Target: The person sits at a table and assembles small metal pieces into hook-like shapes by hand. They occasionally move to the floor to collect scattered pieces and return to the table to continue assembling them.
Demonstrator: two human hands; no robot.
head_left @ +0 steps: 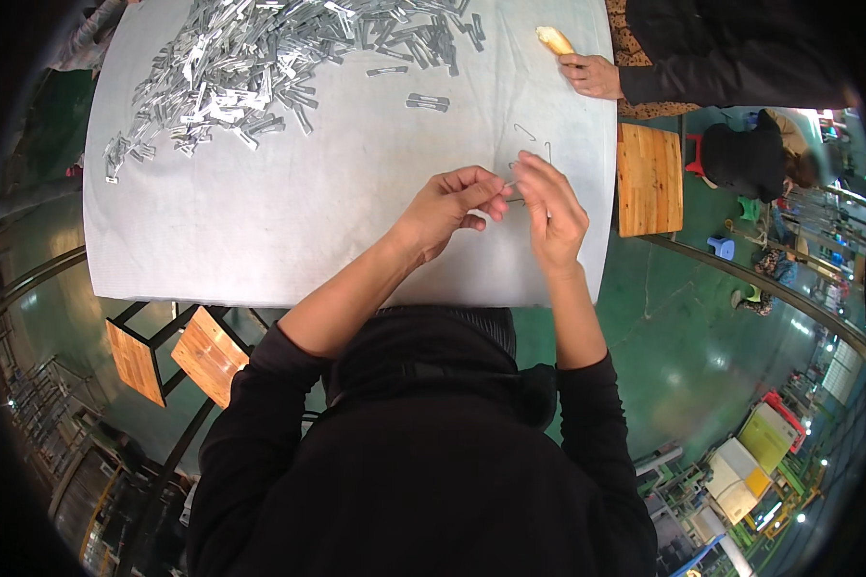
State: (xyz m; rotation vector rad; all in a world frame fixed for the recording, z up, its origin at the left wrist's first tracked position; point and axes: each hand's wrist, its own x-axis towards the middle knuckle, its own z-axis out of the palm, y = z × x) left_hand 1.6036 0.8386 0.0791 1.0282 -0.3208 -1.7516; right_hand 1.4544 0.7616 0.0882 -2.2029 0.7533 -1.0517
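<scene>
Holding a small silver metal piece [512, 182] between both hands, you have it pinched just above the white-covered work table [289, 212], near its right edge. Your left hand [449, 209] is curled closed, thumb and forefinger nipping one end of the piece. Your right hand [553, 213] arches over from the other side with its fingertips bent down onto the piece; whether those fingers truly clamp it or only steady it, I cannot tell, since the piece is tiny and mostly hidden.

To do this step well, I judge you should keep the grip at the very fingertips, so the part stays in sight and does not twist. Keep both wrists low and close to the cloth: if the piece slips, it drops onto the table instead of the green floor. Work over the bare patch in front of you, away from the thin bent wire clips [534, 144] lying just beyond your hands, so loose parts do not mix.

The big heap of flat silver metal strips [260, 58] sits well apart at the far left of the table. At the far right corner, another person's hand [592, 75] holds a pale yellowish object [554, 39]; keep your elbows clear of that side.
</scene>
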